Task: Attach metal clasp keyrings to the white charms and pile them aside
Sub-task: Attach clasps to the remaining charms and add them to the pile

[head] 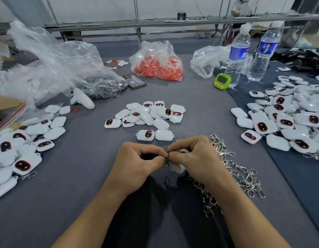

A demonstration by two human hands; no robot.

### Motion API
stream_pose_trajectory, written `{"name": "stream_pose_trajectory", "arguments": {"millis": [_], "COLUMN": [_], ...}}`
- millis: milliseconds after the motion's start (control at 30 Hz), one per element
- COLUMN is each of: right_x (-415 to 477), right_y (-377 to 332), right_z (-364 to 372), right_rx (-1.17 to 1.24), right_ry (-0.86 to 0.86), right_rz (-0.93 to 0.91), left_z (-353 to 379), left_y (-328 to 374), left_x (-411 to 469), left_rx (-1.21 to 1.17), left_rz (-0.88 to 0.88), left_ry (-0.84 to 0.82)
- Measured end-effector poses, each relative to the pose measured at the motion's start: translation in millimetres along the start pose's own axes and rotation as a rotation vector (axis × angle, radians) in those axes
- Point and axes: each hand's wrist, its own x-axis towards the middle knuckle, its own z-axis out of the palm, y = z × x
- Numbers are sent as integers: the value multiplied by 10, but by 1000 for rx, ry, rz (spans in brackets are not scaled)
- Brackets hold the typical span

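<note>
Keyring (166,155) pinched between fingers (159,157) of left hand (137,161) and right hand (194,158); white charm (177,168) tucked beneath right fingers.

- Just nearer than the central charm pile (146,115): left hand (137,161) pinching a small metal ring (166,155).
- Touching it fingertip to fingertip: right hand (194,158), gripping a white charm (176,168) (mostly hidden under the fingers).
- Nearer and right of the pile: loose heap of clasp keyrings (235,169).
- Well apart on either side of the pile: left heap (20,149) and right heap (289,119) of charms.
</note>
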Motion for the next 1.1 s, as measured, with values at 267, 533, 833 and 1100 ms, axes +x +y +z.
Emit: {"name": "stream_pose_trajectory", "arguments": {"millis": [267, 533, 833, 1100], "right_x": [-13, 23, 51, 53], "right_y": [12, 37, 112, 100], "right_z": [24, -15, 79, 60], "right_rx": [14, 527, -140, -190], "right_ry": [35, 3, 78, 63], "right_rz": [10, 168, 41, -7], "left_z": [41, -59, 48, 43], "left_y": [-7, -68, -91, -59], "left_x": [3, -1, 52, 38], "left_rx": [36, 736, 699, 706], "left_rz": [-80, 186, 193, 200], "left_ry": [174, 432, 32, 10]}}
